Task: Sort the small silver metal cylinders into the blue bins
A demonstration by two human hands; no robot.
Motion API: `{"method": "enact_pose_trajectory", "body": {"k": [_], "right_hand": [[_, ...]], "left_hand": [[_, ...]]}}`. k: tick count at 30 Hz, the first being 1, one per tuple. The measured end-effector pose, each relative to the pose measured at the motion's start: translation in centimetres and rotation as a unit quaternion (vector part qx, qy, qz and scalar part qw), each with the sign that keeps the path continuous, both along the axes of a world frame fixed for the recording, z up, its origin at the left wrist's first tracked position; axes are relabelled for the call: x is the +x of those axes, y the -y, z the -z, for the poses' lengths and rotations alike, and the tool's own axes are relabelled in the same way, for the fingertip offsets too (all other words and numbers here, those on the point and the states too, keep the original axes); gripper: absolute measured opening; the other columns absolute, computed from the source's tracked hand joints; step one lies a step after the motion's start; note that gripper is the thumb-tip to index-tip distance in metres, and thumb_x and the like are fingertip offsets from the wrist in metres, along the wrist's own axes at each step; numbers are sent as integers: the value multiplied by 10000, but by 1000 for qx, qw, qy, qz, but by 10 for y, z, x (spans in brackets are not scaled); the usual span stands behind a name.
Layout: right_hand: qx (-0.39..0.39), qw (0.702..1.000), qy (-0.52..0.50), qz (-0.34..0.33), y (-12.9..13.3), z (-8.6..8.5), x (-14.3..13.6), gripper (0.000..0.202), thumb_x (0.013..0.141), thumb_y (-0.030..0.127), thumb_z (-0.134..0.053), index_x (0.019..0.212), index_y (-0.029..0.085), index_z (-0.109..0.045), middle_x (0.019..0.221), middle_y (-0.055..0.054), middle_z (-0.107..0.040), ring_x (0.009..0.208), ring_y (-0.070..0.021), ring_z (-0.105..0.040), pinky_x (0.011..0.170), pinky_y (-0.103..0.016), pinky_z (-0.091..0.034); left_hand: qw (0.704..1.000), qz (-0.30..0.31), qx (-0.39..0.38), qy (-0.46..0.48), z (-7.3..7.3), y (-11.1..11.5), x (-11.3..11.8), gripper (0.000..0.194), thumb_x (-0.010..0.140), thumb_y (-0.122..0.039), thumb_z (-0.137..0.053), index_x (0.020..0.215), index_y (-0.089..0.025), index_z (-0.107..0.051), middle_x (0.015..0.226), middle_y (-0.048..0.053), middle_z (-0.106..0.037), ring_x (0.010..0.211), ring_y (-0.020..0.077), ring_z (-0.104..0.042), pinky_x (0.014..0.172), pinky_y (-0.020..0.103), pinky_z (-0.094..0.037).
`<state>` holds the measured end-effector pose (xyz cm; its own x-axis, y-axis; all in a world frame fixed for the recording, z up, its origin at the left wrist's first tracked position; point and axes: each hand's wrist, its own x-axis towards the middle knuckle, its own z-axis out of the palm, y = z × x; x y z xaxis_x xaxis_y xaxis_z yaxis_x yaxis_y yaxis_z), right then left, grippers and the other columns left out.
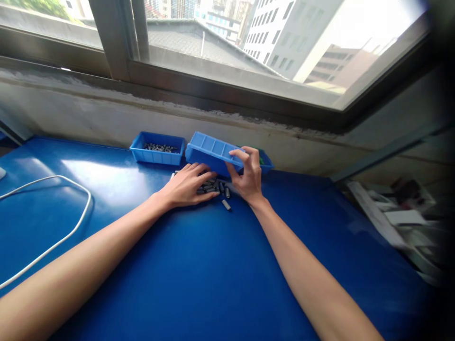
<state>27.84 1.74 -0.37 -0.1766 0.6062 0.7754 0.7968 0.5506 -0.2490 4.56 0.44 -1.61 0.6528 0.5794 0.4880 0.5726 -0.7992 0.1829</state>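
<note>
My right hand [249, 176] grips the right end of a blue plastic bin [215, 148], which is tipped on its side with its ribbed face turned up. Below the bin lies a small pile of dark cylindrical parts [209, 186], with one part [226, 205] apart from the others toward me. My left hand [190, 183] rests palm down on the pile, fingers spread, covering some of the parts. What lies under that palm is hidden, and the inside of the tipped bin cannot be seen.
Left of the tipped bin stands a blue bin [156, 155] holding many small metal parts. Another blue bin [266, 162] with something green in it is partly hidden behind my right hand. A white cable [83, 215] curves over the blue table [192, 284]. A window wall runs behind.
</note>
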Motion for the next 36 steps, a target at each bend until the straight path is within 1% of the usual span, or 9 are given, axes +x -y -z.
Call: {"method": "enact_pose_trajectory", "body": {"k": [5,7,12,17,20,26,31,34,36], "right_hand": [[-91,996,-15,-18,-18,-37,-5,272,969,344,-603,1209,248,-687,1166,-69,-678,655,-125,-576,768,-295,-554],[-133,990,5,-35,-32,-49,-7,277,939,298,-627,1195,237,-713,1133,-52,-721,623,-118,-574,820,-307,-554],[-246,968,50,-17,-65,-67,-11,282,895,286,-681,1155,211,-761,1040,-54,-785,892,-210,-723,932,-342,-546],[-238,959,103,113,-70,-74,-18,399,840,327,-762,1210,181,-747,1152,-136,-773,1069,-316,-728,972,-431,-547],[-193,965,120,134,-62,-72,-22,367,859,349,-747,1186,181,-751,1144,-148,-765,1022,-326,-731,928,-439,-552],[-166,976,140,-7,-29,-52,-25,197,956,246,-599,1033,193,-772,1041,-82,-790,1074,-278,-664,966,-388,-519],[-72,990,42,111,1,-32,-15,272,952,166,-513,1081,167,-753,1107,-107,-770,1091,-284,-620,985,-422,-490],[-79,980,26,182,12,-18,-1,255,876,148,-565,1037,187,-758,1105,-96,-768,1113,-316,-596,969,-461,-484],[-108,978,27,177,17,-9,6,252,861,157,-569,1032,186,-752,1110,-102,-767,1142,-331,-599,967,-483,-489]], "left_hand": [[1000,-10,0,9,-3,1,1,497,1021,-553,-509,1299,-169,-658,1277,132,-667,1126,286,-618,984,418,-479],[1000,-20,-1,11,-3,2,2,477,1025,-538,-507,1286,-171,-665,1273,129,-674,1118,284,-620,977,420,-473],[998,-56,-6,25,-3,3,3,458,1043,-510,-470,1230,-157,-692,1246,129,-694,1099,280,-636,955,421,-471],[996,-78,10,37,-3,4,3,435,1040,-478,-482,1235,-148,-686,1235,137,-697,1110,286,-629,953,424,-477],[995,-93,17,43,-3,4,3,427,1046,-466,-473,1229,-144,-686,1222,138,-700,1102,288,-627,939,432,-489],[993,-103,4,55,-2,3,3,410,1062,-437,-452,1252,-148,-672,1222,138,-695,1104,282,-625,975,435,-511],[994,-95,-33,48,1,2,4,461,1067,-449,-443,1351,-140,-635,1319,147,-680,1198,294,-615,1025,459,-504],[993,-97,-54,30,2,2,5,507,1070,-486,-423,1374,-140,-634,1309,153,-692,1197,303,-629,1020,479,-506],[993,-96,-61,18,2,2,5,517,1067,-505,-421,1362,-149,-651,1303,156,-696,1185,304,-640,1010,484,-511]]}}
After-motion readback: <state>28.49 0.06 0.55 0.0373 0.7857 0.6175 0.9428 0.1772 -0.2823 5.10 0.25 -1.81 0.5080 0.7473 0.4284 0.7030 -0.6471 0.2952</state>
